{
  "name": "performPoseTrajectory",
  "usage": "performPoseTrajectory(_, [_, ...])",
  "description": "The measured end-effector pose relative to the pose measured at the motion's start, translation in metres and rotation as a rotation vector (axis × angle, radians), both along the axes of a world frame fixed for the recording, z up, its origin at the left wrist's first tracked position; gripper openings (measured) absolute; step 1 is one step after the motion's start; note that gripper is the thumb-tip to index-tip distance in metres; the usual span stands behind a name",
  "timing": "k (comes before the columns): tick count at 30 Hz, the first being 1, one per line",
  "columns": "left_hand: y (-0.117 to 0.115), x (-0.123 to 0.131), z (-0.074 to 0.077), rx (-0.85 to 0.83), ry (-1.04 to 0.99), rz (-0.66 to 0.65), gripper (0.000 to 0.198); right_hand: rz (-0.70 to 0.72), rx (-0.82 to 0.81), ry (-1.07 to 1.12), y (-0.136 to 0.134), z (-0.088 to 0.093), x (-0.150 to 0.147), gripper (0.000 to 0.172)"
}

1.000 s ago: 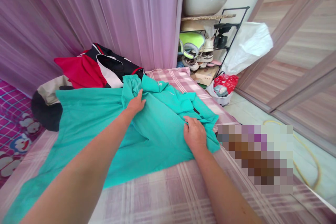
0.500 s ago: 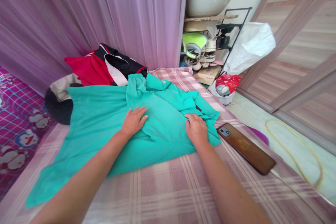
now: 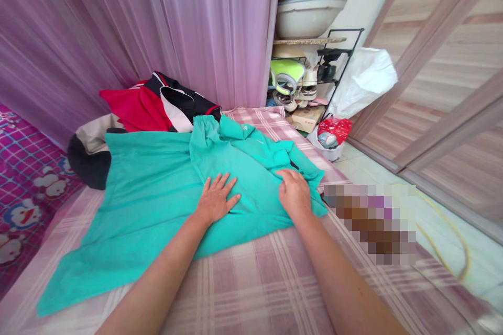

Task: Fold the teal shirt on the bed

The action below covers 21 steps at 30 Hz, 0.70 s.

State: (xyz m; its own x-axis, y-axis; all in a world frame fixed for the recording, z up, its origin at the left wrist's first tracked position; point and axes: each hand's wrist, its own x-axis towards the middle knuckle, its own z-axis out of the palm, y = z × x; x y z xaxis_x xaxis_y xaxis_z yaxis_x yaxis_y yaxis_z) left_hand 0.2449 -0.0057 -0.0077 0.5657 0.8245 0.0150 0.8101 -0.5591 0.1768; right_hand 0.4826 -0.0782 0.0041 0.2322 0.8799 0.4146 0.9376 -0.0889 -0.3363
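Note:
A teal garment lies spread on the plaid bed cover, its sleeve folded over the body. My left hand rests flat on the middle of the cloth with fingers spread. Near the garment's right end is my right hand, its fingers curled at the fabric; whether cloth is pinched between them cannot be made out.
Red, black and grey clothes lie behind the garment, by the purple curtain. A blurred-out patch covers the bed's right edge. Beyond stand a shoe rack, a white bag and wooden doors.
My left hand has moved right across the cloth and its fingers have spread wider. The right hand stays nearly in place. The phone seen earlier at the right is now behind blurring.

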Motion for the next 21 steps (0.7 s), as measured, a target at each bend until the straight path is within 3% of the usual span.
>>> performPoseTrajectory(2, [0.0, -0.001, 0.0, 0.009, 0.01, 0.005, 0.067, 0.151, 0.0, -0.023, 0.002, 0.003, -0.017, 0.044])
performPoseTrajectory(5, [-0.002, 0.0, 0.003, 0.01, 0.032, 0.005, 0.066, 0.349, -0.183, -0.1, 0.006, 0.0, -0.039, 0.048])
performPoseTrajectory(8, [-0.005, 0.003, 0.006, -0.003, 0.065, 0.018, 0.065, 0.311, -0.384, -0.161, 0.007, -0.007, -0.036, 0.056])
performPoseTrajectory(10, [-0.006, 0.004, 0.009, -0.016, 0.087, 0.028, 0.065, 0.254, -0.42, -0.187, 0.005, -0.011, -0.022, 0.058])
performPoseTrajectory(16, [-0.005, 0.006, 0.025, -0.093, 0.121, 0.035, 0.067, 0.215, -0.354, -0.251, -0.002, -0.021, 0.009, 0.058])
performPoseTrajectory(21, [-0.005, 0.047, 0.039, -0.118, 0.06, -0.084, 0.068, 0.218, -0.3, -0.258, -0.002, -0.027, 0.004, 0.057])
